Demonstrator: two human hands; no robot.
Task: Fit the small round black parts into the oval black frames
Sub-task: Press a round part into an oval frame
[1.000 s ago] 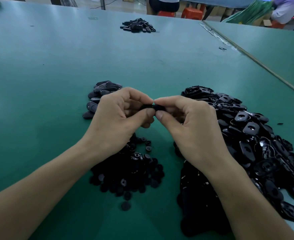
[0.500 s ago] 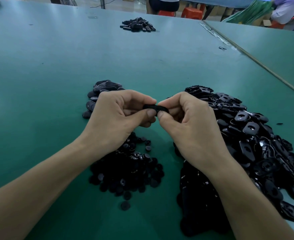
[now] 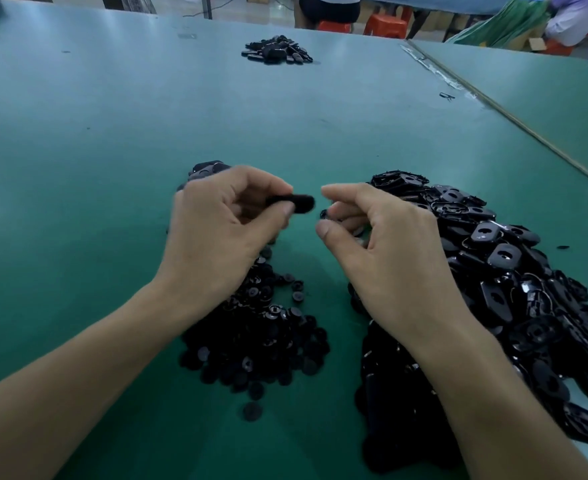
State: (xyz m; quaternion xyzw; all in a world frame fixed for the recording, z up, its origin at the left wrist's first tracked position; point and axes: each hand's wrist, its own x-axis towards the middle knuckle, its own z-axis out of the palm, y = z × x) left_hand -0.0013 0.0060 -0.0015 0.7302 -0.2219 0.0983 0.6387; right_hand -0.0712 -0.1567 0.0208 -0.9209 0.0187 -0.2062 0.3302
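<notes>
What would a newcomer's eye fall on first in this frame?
The two bare hands at centre: the left hand pinches a blurred black piece, with the right hand close beside it but apart from the piece. Below them lies a heap of small round parts, and to the right a larger heap of oval frames, all on the green table.

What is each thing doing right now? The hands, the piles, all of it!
Left hand: pinches one frame, held above the table.
Right hand: clear of the frame, fingers curled; contents unclear.
Round parts: loose heap below the left hand.
Frames pile: loose heap at the right.
Near pile: partly hidden behind the left hand.
Far pile: lying alone, far side.
</notes>
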